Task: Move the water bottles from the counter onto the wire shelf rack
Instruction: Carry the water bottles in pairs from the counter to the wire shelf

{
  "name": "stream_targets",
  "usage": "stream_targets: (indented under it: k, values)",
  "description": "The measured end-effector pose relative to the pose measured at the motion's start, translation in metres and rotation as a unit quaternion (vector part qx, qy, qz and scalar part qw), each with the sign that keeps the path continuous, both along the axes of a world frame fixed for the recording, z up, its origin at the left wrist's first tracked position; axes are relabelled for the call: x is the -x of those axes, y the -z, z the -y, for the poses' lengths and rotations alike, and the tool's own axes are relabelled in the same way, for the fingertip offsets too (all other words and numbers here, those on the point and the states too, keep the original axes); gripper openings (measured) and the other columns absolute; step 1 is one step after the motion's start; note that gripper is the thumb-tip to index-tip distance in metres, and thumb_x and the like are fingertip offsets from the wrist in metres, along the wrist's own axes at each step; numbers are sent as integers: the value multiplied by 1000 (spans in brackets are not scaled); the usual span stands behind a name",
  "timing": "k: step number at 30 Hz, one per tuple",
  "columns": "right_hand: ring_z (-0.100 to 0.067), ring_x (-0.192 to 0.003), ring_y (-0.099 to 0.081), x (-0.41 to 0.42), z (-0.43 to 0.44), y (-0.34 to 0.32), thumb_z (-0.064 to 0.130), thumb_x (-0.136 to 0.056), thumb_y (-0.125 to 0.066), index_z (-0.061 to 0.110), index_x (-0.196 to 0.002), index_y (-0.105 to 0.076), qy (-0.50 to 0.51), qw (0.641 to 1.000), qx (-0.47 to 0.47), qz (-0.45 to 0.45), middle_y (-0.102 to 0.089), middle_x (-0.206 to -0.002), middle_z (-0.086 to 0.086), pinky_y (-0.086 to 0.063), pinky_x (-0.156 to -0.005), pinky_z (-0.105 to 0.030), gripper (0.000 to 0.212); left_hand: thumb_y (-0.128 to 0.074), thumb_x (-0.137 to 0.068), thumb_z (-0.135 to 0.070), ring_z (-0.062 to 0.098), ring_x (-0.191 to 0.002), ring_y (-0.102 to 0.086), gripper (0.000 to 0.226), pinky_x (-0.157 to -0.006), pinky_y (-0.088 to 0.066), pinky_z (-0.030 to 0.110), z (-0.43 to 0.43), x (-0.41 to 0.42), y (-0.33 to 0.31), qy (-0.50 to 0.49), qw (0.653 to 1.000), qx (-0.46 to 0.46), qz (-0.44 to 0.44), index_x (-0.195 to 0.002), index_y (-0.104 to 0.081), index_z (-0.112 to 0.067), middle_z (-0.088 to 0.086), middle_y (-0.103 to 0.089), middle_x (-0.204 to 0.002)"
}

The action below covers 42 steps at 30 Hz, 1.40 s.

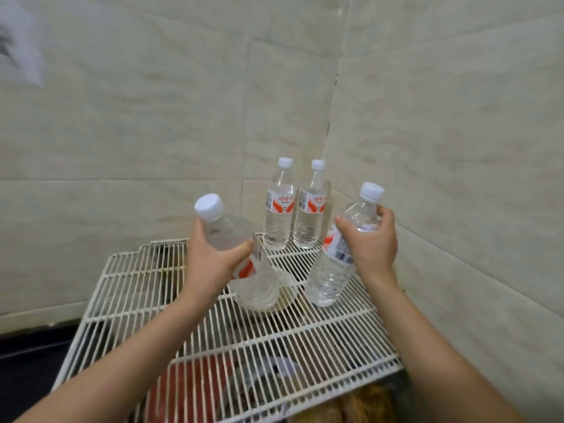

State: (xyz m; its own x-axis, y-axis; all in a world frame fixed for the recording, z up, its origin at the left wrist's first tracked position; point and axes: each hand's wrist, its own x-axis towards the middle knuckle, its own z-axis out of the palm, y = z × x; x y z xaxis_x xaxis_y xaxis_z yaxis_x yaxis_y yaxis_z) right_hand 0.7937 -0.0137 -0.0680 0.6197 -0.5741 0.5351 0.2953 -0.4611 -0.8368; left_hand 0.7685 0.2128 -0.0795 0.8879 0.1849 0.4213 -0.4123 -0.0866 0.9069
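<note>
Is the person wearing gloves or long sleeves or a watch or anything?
No gloves. The left hand and the right hand are bare, with no rings showing. The left forearm and the right forearm are bare too, right to the picture's edge: no sleeve, watch or bracelet is in sight.

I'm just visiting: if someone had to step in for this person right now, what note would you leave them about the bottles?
Left hand: grips the left bottle, tilted, over the wire shelf rack.
Right hand: grips the right bottle near its neck, also tilted, over the rack's right side.
Done: the back-left bottle and back-right bottle stand upright at the rack's far corner.
Left: set both held bottles upright on the rack. Whether more wait on the counter is out of view.
</note>
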Motion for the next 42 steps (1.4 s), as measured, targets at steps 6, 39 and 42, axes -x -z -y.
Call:
stream_targets:
  k: [6,39,42]
  values:
    - [-25,-95,-62,-69,2,-6,44,-63,-76,22,-116,-44,-36,999,24,-22,-65,-111,-4,-50,-80,-38,65,-77,-63,-12,16,-99,-59,54,-89,-49,42,-1,-5,-2,-21,1000,-3,-11,-104,-48,-33,-4,-60,-104]
    - [-22,-106,-55,-128,57,-10,47,-54,-77,29,-112,-33,-271,947,-7,-172,-49,-113,5,-47,-94,-47,75,-78,-64,-12,10,-89,-53,74,-60,-36,11,113,-156,-27,13,990,-139,-31,-127,-40,-17,-9,-54,-95]
    - [-23,-109,-53,-128,60,-10,32,-69,-75,21,-127,-32,-292,938,-3,-185,-48,-122,-1,-47,-95,-46,73,-78,-65,-13,15,-99,-53,75,-76,-45,21,116,-154,-24,-13,992,-125,-18,-129,-40,-16,1,-56,-109]
